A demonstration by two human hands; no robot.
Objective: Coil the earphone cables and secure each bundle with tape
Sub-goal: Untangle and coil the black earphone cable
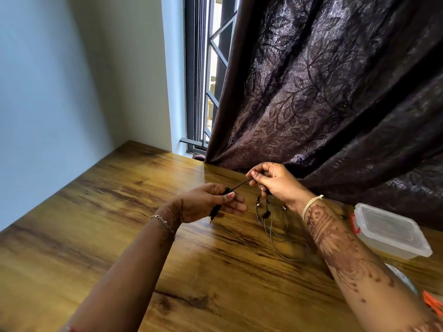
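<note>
Above the middle of the glossy brown wooden table (119, 212), a thin black earphone cable (239, 184) runs taut between the two hands, and its slack loops lie on the tabletop below the right hand. The left hand (211, 202) curls thumb and fingers round the cable's black plug end (215, 210), while the right hand (275, 180) pinches the cable between thumb and fingertips, small earbuds (258, 202) dangling beneath. A clear lidded plastic box (388, 231) sits to the right, beside a dark leaf-patterned curtain (335, 92).
</note>
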